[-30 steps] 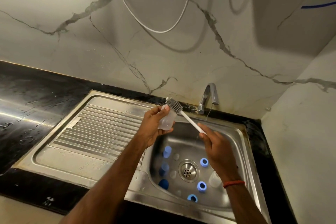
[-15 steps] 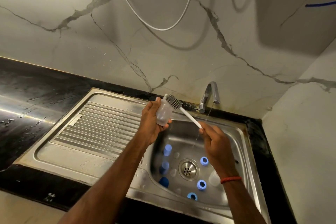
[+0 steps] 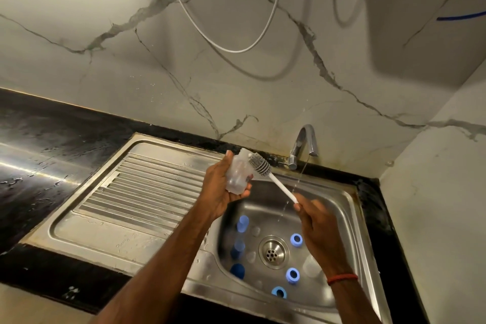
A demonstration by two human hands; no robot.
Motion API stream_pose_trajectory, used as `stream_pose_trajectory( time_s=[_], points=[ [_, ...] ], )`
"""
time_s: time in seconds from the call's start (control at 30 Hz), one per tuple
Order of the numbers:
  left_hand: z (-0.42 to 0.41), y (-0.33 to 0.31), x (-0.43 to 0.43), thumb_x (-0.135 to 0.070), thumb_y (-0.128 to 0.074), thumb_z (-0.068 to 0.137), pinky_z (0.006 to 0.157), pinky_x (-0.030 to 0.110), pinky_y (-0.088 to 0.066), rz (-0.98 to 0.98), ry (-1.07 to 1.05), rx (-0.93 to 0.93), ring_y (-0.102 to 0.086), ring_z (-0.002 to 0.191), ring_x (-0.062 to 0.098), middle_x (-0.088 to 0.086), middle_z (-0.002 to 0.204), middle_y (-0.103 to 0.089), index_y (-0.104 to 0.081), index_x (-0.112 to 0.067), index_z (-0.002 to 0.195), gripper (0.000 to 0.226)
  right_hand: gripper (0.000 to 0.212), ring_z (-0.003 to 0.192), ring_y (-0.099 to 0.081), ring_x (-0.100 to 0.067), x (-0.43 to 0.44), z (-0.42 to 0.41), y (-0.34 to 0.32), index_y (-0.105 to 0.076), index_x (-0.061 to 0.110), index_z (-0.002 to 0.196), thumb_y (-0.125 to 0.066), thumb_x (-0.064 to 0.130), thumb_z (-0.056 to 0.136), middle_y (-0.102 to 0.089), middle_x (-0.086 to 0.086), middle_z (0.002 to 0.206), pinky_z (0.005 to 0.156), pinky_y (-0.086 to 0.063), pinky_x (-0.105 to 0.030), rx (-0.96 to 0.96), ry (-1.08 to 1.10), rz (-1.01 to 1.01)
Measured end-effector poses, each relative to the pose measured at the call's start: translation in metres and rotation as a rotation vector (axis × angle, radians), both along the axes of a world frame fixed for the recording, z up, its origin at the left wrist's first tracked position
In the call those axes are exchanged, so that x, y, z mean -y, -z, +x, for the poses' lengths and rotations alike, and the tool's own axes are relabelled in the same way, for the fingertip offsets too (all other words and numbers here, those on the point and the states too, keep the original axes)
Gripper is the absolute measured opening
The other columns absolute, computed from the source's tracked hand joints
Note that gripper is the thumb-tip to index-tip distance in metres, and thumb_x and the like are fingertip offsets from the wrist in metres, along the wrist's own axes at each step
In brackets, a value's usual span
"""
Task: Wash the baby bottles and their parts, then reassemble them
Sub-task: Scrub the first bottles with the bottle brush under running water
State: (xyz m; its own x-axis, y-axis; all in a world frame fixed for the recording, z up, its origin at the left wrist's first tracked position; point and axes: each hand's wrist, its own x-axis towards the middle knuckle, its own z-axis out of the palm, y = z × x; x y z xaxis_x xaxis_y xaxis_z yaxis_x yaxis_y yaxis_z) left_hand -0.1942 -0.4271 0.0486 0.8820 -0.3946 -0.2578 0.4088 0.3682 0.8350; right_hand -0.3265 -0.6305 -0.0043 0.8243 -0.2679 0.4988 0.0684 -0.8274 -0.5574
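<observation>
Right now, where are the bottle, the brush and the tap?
bottle [image 3: 235, 175]: head view, on its clear body.
brush [image 3: 259, 165]: head view, on its grey bristle head.
tap [image 3: 299, 142]: head view, on the spout's rising tube.

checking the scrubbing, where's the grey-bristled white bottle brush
Head view, centre: the grey-bristled white bottle brush is over the steel sink, handle in the right hand, bristles against the clear plastic bottle the left hand holds.
</observation>
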Motion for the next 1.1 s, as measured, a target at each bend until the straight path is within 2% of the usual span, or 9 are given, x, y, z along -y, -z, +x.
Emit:
stream_pose_trajectory(
  time_s=[0.13,0.37,0.47,0.57,0.67,0.77,0.83,0.97,1.1],
  points=[
    [-0.008,0.003,0.008,-0.049,-0.053,0.098,0.056,0.036,-0.058,0.033,0.022,0.024,-0.068,0.073,0.031,0.024,0.093,-0.071,-0.057,-0.005,0.121,0.05,0.035,0.069,-0.054,-0.012,-0.011,0.015,-0.017,-0.066,0.015,0.125,-0.045,0.031,0.101,-0.055,0.001,0.08,0.057,-0.047,-0.024,0.027,0.008,-0.073],
    [-0.001,-0.004,-0.005,-0.046,-0.056,0.1,0.066,0.04,-0.059,-0.112,-0.038,-0.13,-0.068,0.082,0.032,0.02,0.087,-0.075,-0.06,-0.004,0.118,0.046,0.036,0.068,-0.051,-0.005,-0.001,-0.001,-0.003,-0.066,0.015,0.123,-0.044,0.037,0.104,-0.045,0.012,0.075,0.061,-0.04,-0.01,0.002,-0.002,-0.016],
    [-0.005,-0.005,-0.003,-0.048,-0.052,0.1,0.068,0.04,-0.06,-0.085,-0.016,-0.113,-0.07,0.078,0.028,0.018,0.086,-0.075,-0.06,-0.006,0.117,0.045,0.037,0.066,-0.05,-0.004,-0.004,0.003,-0.011,-0.066,0.013,0.124,-0.046,0.035,0.102,-0.05,0.005,0.076,0.058,-0.04,-0.012,0.028,0.007,-0.075],
    [-0.002,-0.009,-0.004,-0.049,-0.053,0.099,0.066,0.039,-0.06,-0.076,-0.009,-0.103,-0.071,0.077,0.027,0.021,0.091,-0.073,-0.058,-0.005,0.122,0.05,0.041,0.069,-0.054,-0.011,-0.007,0.013,-0.017,-0.065,0.014,0.126,-0.041,0.038,0.102,-0.056,-0.001,0.079,0.057,-0.046,-0.022,0.02,0.011,-0.067],
    [0.0,-0.01,-0.008,-0.049,-0.053,0.1,0.073,0.041,-0.058,-0.119,0.017,-0.163,-0.071,0.079,0.028,0.02,0.086,-0.075,-0.06,-0.005,0.118,0.048,0.029,0.067,-0.052,-0.007,-0.003,0.01,-0.005,-0.066,0.017,0.123,-0.048,0.027,0.103,-0.053,0.001,0.076,0.059,-0.041,-0.013,-0.041,0.016,-0.038],
    [-0.006,-0.011,-0.007,-0.05,-0.05,0.101,0.062,0.036,-0.059,-0.153,0.068,-0.204,-0.067,0.074,0.028,0.023,0.084,-0.071,-0.059,-0.002,0.119,0.052,0.028,0.064,-0.053,-0.006,0.0,0.002,0.003,-0.065,0.015,0.125,-0.049,0.019,0.102,-0.051,0.005,0.076,0.057,-0.043,-0.015,-0.097,0.018,0.039],
    [-0.008,-0.009,-0.004,-0.049,-0.048,0.102,0.054,0.034,-0.058,-0.105,0.065,-0.158,-0.067,0.068,0.027,0.022,0.081,-0.07,-0.057,-0.002,0.119,0.051,0.028,0.065,-0.053,-0.006,-0.006,0.002,-0.006,-0.064,0.014,0.125,-0.049,0.02,0.103,-0.051,0.005,0.077,0.056,-0.042,-0.015,-0.047,-0.001,-0.014],
    [-0.005,-0.01,-0.002,-0.05,-0.05,0.101,0.057,0.035,-0.06,-0.077,0.045,-0.134,-0.068,0.07,0.029,0.022,0.084,-0.07,-0.055,0.0,0.125,0.055,0.033,0.072,-0.055,-0.01,-0.01,0.016,-0.018,-0.064,0.012,0.126,-0.047,0.028,0.103,-0.057,-0.001,0.082,0.061,-0.046,-0.021,0.008,-0.005,-0.06],
    [0.004,-0.008,-0.009,-0.048,-0.053,0.1,0.064,0.04,-0.059,-0.086,0.017,-0.138,-0.071,0.071,0.026,0.018,0.081,-0.073,-0.057,-0.004,0.121,0.048,0.026,0.069,-0.052,0.0,0.002,0.006,-0.005,-0.066,0.016,0.123,-0.05,0.018,0.102,-0.046,0.013,0.076,0.06,-0.039,-0.01,-0.056,0.015,-0.046]
  ],
)
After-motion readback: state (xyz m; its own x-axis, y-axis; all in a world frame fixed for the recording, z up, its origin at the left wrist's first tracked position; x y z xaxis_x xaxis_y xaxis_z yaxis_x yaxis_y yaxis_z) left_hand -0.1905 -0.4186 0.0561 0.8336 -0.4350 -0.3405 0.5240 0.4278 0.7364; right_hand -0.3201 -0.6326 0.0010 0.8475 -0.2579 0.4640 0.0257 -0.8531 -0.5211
